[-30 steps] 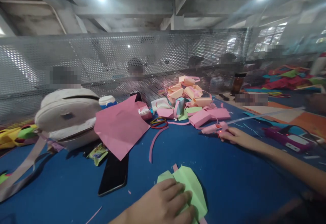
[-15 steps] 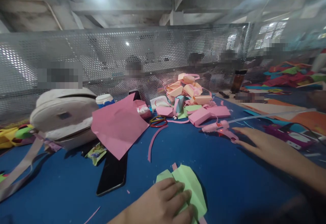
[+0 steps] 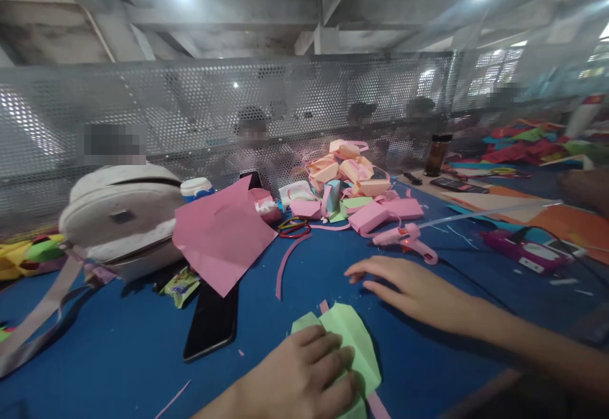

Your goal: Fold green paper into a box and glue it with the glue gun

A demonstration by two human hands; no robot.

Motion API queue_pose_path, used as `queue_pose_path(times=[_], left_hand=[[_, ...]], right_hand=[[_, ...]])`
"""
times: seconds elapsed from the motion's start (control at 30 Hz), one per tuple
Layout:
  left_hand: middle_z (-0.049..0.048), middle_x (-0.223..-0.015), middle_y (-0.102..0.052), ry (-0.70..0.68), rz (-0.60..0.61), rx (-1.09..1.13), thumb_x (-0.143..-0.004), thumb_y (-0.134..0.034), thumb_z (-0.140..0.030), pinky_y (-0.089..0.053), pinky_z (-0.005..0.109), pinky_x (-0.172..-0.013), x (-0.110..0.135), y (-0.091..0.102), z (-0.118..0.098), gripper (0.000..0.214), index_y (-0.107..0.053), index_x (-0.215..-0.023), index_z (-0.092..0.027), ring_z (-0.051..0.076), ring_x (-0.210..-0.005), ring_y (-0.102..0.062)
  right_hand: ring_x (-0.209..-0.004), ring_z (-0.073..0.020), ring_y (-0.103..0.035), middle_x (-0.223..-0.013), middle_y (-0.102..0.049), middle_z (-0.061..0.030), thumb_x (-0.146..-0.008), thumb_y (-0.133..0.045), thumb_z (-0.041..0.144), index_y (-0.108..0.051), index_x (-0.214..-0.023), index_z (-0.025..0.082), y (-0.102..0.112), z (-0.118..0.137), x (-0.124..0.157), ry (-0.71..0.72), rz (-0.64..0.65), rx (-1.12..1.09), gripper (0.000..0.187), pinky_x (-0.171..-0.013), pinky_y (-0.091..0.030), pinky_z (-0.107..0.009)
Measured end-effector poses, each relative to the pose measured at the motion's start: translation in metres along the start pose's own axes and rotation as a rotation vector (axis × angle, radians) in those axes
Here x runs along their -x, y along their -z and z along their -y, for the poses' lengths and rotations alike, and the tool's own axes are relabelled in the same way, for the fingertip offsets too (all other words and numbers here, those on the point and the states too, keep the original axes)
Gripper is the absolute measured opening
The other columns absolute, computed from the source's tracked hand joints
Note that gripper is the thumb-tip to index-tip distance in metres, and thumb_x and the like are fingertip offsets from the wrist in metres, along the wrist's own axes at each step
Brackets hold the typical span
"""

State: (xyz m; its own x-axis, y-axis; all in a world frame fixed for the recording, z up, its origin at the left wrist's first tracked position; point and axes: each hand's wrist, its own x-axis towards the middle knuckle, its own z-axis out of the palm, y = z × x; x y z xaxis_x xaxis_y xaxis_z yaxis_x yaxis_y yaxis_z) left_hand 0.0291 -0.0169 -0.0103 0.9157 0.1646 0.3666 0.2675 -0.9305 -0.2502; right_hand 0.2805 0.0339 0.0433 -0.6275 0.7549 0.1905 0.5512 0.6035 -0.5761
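My left hand (image 3: pixel 307 374) lies with curled fingers over a light green folded paper piece (image 3: pixel 359 343), gripping it against the blue table. Pink strips of paper stick out from its top and bottom ends. To the right, my right hand (image 3: pixel 404 285) hovers over the table with its fingers stretched out and nothing in them. Just beyond that hand lies a pink glue gun (image 3: pixel 404 238) with a clear glue stick in its back and a small red light on.
A curved pink paper strip (image 3: pixel 288 266), scissors (image 3: pixel 294 227), a pink sheet (image 3: pixel 223 235) and a black phone (image 3: pixel 212 324) lie to the left, near a white backpack (image 3: pixel 124 216). Folded paper boxes (image 3: pixel 352 174) are heaped at the back. A purple device (image 3: pixel 523 251) sits right.
My right hand has come away from the glue gun's handle and moved left, towards the green paper. My left hand has stayed on the paper.
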Motion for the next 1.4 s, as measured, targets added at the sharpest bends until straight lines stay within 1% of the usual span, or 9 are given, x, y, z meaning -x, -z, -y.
queue_pose_path(times=[0.1, 0.2, 0.3, 0.4, 0.63, 0.8, 1.03, 1.17, 1.4], left_hand=[[0.0121, -0.11, -0.07, 0.002, 0.008, 0.011, -0.103, -0.038, -0.035, -0.052, 0.032, -0.086, 0.001, 0.0, 0.0, 0.028, -0.059, -0.106, -0.017, 0.02, -0.097, -0.068], [0.0128, -0.11, -0.07, 0.002, 0.015, 0.028, -0.103, -0.036, -0.037, -0.052, 0.032, -0.085, 0.001, 0.0, 0.0, 0.032, -0.06, -0.105, -0.016, 0.02, -0.096, -0.068], [0.0133, -0.109, -0.07, -0.001, 0.022, 0.033, -0.103, -0.037, -0.034, -0.052, 0.033, -0.085, 0.001, 0.0, 0.0, 0.03, -0.06, -0.104, -0.015, 0.021, -0.095, -0.067], [0.0128, -0.107, -0.07, -0.002, 0.015, 0.041, -0.103, -0.037, -0.028, -0.052, 0.033, -0.084, 0.001, 0.0, 0.0, 0.027, -0.06, -0.105, -0.015, 0.021, -0.095, -0.068], [0.0109, -0.103, -0.073, -0.003, -0.058, 0.082, -0.102, -0.028, -0.02, -0.054, 0.036, -0.081, -0.003, 0.002, 0.002, 0.036, -0.063, -0.103, -0.011, 0.024, -0.092, -0.069], [0.011, -0.103, -0.074, -0.006, -0.055, 0.074, -0.102, -0.026, -0.019, -0.054, 0.037, -0.081, -0.005, 0.004, 0.002, 0.038, -0.063, -0.103, -0.011, 0.024, -0.091, -0.07], [0.0111, -0.099, -0.074, 0.003, -0.047, 0.087, -0.102, -0.025, -0.018, -0.054, 0.037, -0.079, -0.007, 0.006, 0.002, 0.039, -0.063, -0.102, -0.011, 0.024, -0.089, -0.07], [0.0116, -0.101, -0.074, -0.001, -0.043, 0.093, -0.102, -0.025, -0.019, -0.054, 0.037, -0.08, -0.007, 0.006, 0.002, 0.038, -0.063, -0.103, -0.011, 0.024, -0.09, -0.07], [0.0116, -0.103, -0.074, -0.001, -0.039, 0.1, -0.103, -0.022, -0.02, -0.055, 0.037, -0.078, -0.005, 0.005, 0.001, 0.042, -0.064, -0.102, -0.011, 0.025, -0.091, -0.07]], right_hand=[[-0.112, -0.0223, -0.061, -0.121, -0.068, -0.0071, -0.099, -0.044, 0.029, -0.059, -0.125, 0.022, -0.019, 0.002, -0.022, 0.074, 0.025, -0.139, 0.03, -0.098, -0.045, -0.038], [-0.11, -0.0226, -0.061, -0.118, -0.069, -0.008, -0.101, -0.041, 0.032, -0.057, -0.124, 0.02, -0.037, 0.0, -0.039, 0.077, 0.061, -0.209, 0.03, -0.098, -0.043, -0.039], [-0.105, -0.0213, -0.063, -0.107, -0.072, -0.007, -0.103, -0.036, 0.031, -0.058, -0.12, 0.019, -0.052, -0.002, -0.048, 0.074, 0.071, -0.272, 0.03, -0.096, -0.042, -0.038], [-0.099, -0.0196, -0.064, -0.097, -0.073, -0.0049, -0.104, -0.035, 0.03, -0.058, -0.117, 0.017, -0.06, -0.004, -0.05, 0.08, 0.064, -0.311, 0.029, -0.094, -0.043, -0.035], [-0.095, -0.0201, -0.065, -0.087, -0.074, -0.003, -0.105, -0.034, 0.03, -0.057, -0.116, 0.018, -0.06, -0.01, -0.047, 0.123, 0.059, -0.303, 0.029, -0.09, -0.042, -0.033], [-0.085, -0.0174, -0.065, -0.082, -0.071, -0.0022, -0.105, -0.033, 0.027, -0.058, -0.116, 0.016, -0.06, -0.012, -0.047, 0.189, 0.055, -0.288, 0.03, -0.088, -0.042, -0.032], [-0.09, -0.0198, -0.058, -0.083, -0.073, -0.0014, -0.105, -0.032, 0.025, -0.056, -0.117, 0.018, -0.061, -0.016, -0.047, 0.31, 0.062, -0.147, 0.028, -0.089, -0.038, -0.034], [-0.091, -0.0215, -0.056, -0.087, -0.073, -0.0036, -0.106, -0.03, 0.034, -0.057, -0.117, 0.017, -0.058, -0.015, -0.045, 0.353, 0.066, -0.088, 0.034, -0.087, -0.037, -0.035], [-0.087, -0.022, -0.055, -0.084, -0.072, -0.0046, -0.104, -0.014, 0.056, -0.056, -0.113, 0.017, -0.057, -0.012, -0.045, 0.409, 0.073, -0.078, 0.058, -0.086, -0.036, -0.036]])
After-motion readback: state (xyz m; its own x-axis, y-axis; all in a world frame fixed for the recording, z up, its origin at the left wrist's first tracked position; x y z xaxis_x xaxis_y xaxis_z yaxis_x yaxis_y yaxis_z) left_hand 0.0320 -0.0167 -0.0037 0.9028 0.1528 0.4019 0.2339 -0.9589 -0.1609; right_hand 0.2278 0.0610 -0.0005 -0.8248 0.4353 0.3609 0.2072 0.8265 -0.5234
